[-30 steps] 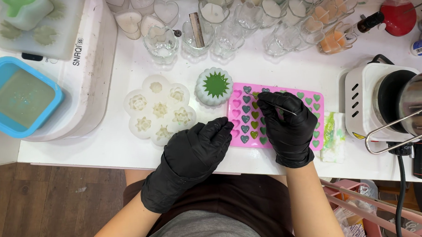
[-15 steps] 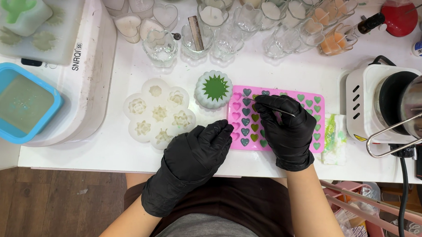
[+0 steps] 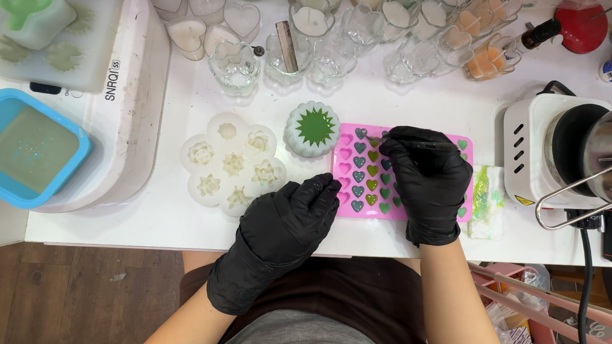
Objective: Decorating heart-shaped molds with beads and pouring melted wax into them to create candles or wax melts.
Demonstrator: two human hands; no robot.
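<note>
Two gloved hands, right hand [image 3: 424,179] pinching tweezers [image 3: 405,143] (thin, metal), pink heart mould [image 3: 360,174]

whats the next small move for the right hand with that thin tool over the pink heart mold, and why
Probably lower the tool's tip into the heart cavity it points at, near the top left of the pink mold. The right hand holds the thin metal tool almost level above the top rows, while the left hand rests at the mold's lower left edge, seemingly steadying it.

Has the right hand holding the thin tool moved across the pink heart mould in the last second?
Yes. The right hand has shifted toward the pink mould's right edge, uncovering more filled hearts.
</note>
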